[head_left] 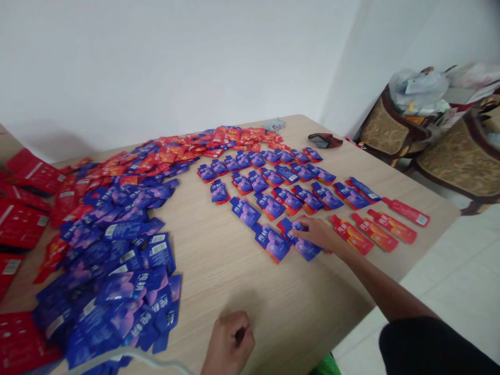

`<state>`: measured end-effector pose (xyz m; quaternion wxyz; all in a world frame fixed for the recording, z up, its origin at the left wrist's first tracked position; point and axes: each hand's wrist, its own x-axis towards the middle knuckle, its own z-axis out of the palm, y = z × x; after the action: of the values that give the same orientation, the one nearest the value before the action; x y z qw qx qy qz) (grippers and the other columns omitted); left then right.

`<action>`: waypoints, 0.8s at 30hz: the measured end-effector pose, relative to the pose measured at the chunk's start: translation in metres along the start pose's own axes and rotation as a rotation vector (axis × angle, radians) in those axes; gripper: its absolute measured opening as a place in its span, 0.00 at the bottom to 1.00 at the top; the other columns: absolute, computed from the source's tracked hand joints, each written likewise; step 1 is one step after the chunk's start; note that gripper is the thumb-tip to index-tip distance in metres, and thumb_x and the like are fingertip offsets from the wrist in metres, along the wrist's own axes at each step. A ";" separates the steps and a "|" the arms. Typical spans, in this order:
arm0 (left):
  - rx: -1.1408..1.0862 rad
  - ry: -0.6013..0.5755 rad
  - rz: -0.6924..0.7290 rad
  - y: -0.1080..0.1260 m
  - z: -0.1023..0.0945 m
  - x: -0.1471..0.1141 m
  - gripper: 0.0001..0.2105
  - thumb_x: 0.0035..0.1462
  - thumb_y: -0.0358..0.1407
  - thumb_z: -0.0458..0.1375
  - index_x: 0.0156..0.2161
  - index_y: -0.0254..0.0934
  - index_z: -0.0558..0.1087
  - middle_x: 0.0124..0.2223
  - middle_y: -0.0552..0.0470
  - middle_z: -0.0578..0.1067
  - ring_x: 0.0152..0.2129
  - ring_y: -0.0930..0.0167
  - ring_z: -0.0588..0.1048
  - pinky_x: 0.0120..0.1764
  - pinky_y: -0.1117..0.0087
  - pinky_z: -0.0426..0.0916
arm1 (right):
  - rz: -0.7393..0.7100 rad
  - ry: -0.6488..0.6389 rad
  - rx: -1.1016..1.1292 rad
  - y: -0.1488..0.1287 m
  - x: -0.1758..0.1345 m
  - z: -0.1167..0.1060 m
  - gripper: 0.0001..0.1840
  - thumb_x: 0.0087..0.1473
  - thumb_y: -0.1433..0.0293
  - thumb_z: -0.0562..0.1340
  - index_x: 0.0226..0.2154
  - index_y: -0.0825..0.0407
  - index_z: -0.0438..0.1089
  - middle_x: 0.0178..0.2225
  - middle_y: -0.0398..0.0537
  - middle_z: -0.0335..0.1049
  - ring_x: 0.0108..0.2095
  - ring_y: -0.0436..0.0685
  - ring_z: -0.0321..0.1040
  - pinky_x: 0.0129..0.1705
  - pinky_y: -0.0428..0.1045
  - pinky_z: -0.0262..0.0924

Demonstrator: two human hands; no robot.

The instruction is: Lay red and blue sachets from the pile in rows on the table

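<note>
The right hand (318,234) reaches out over the wooden table (219,265) with the palm down and the fingers (299,233) lying flat on a blue pouch (302,240); the fingertips press on the upper part of that pouch, and the hand is not closed around it. This pouch lies in the nearest row of pouches, just beside another blue pouch (272,242) to its left, and touching or nearly touching a red pouch (351,234) on its right, which the hand partly covers at the wrist. The left hand (228,344) rests on the table at the near edge, curled into a loose fist; whether anything is inside the fist cannot be told. The two hands are well apart. Beyond the right hand, the sorted pouches (281,179) lie in several slanted rows, most of them blue face up with a red edge showing underneath. At the right end of the near rows, three further red pouches (390,224) lie side by side, caps pointing away and to the left. On the left half of the table sits a loose heap of blue pouches (117,271), with red pouches (175,151) mixed in toward the far side. Red boxes (23,208) stand at the left edge. A dark folded cloth (324,139) lies near the far right corner of the table. Two upholstered chairs (449,151) stand against the wall to the right, loaded with bags and papers.
</note>
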<state>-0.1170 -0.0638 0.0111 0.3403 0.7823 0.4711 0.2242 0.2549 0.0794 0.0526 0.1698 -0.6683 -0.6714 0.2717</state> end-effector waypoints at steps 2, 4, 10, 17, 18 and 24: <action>-0.010 -0.003 0.003 0.000 0.000 0.000 0.11 0.56 0.30 0.50 0.24 0.40 0.57 0.20 0.58 0.63 0.18 0.76 0.65 0.24 0.75 0.55 | 0.001 0.001 0.015 -0.002 0.000 0.000 0.22 0.58 0.51 0.67 0.45 0.49 0.79 0.37 0.48 0.80 0.37 0.59 0.75 0.39 0.50 0.63; -0.018 -0.002 0.011 0.000 0.000 0.000 0.11 0.56 0.30 0.50 0.24 0.40 0.56 0.20 0.58 0.62 0.18 0.76 0.65 0.24 0.75 0.55 | -0.015 0.013 0.031 -0.001 0.001 0.002 0.23 0.57 0.51 0.68 0.47 0.49 0.80 0.38 0.49 0.80 0.37 0.59 0.75 0.40 0.51 0.65; -0.005 0.010 0.021 -0.001 0.001 0.000 0.11 0.56 0.29 0.51 0.24 0.40 0.57 0.20 0.58 0.63 0.18 0.76 0.65 0.24 0.75 0.55 | -0.083 0.094 0.040 0.010 0.004 0.012 0.28 0.56 0.51 0.69 0.54 0.49 0.77 0.43 0.51 0.77 0.38 0.58 0.74 0.43 0.53 0.68; -0.021 -0.010 0.016 -0.004 -0.001 -0.002 0.11 0.57 0.28 0.53 0.24 0.39 0.58 0.21 0.58 0.65 0.20 0.75 0.66 0.26 0.74 0.56 | -0.105 0.279 0.028 0.010 -0.016 -0.003 0.26 0.57 0.50 0.69 0.53 0.45 0.78 0.53 0.54 0.71 0.50 0.64 0.73 0.53 0.58 0.68; -0.025 -0.010 0.019 -0.006 0.000 -0.002 0.11 0.57 0.28 0.53 0.25 0.39 0.58 0.21 0.58 0.65 0.20 0.75 0.66 0.26 0.74 0.56 | -0.097 0.335 0.024 0.011 -0.022 -0.009 0.26 0.57 0.49 0.69 0.52 0.45 0.78 0.53 0.54 0.71 0.51 0.64 0.73 0.54 0.58 0.68; -0.021 -0.043 0.096 -0.026 0.008 -0.005 0.10 0.55 0.27 0.52 0.25 0.39 0.58 0.21 0.58 0.65 0.19 0.75 0.66 0.26 0.73 0.55 | -0.053 0.534 -0.119 0.044 -0.044 -0.054 0.23 0.63 0.49 0.63 0.49 0.47 0.79 0.49 0.55 0.77 0.51 0.66 0.73 0.57 0.61 0.66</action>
<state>-0.1295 -0.0622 -0.0135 0.3475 0.8049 0.4232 0.2285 0.3247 0.0419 0.0755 0.3083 -0.7072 -0.6348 0.0417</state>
